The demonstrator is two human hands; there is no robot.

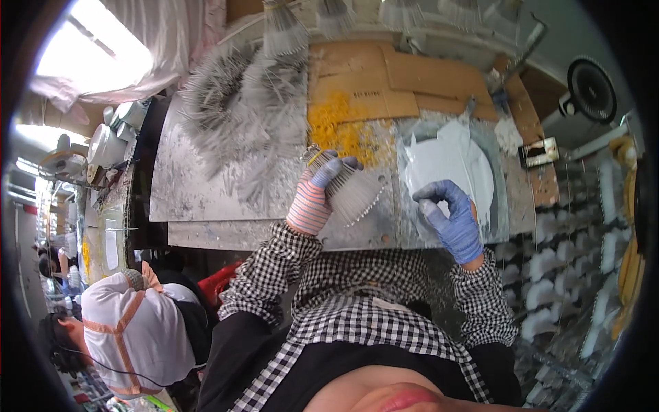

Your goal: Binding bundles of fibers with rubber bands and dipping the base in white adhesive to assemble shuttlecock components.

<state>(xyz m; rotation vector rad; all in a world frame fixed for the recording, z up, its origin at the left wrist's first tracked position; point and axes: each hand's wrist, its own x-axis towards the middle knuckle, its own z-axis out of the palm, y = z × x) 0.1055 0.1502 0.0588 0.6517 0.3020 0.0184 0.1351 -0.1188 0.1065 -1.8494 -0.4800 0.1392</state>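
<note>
My left hand (312, 199), in a striped glove, is closed round a fanned bundle of thin grey rods (355, 195) with pale tips. A yellow band circles its narrow end, and the tips spread toward the right. My right hand (453, 223), in a blue glove, is over the near part of a round patch of white paste (449, 165) on a clear plate (504, 206). Its thumb and forefinger are bent together in a pinch; whatever is between them is too small to make out. A spatula (469, 110) lies at the paste's far edge.
Loose grey rods (240, 110) cover the table's left side. Yellow rubber bands (336, 127) lie beside cardboard sheets (412, 79). More rod bundles (285, 31) stand at the back. Racks of white-tipped bundles (556, 275) fill the right; another person (141, 336) sits at left.
</note>
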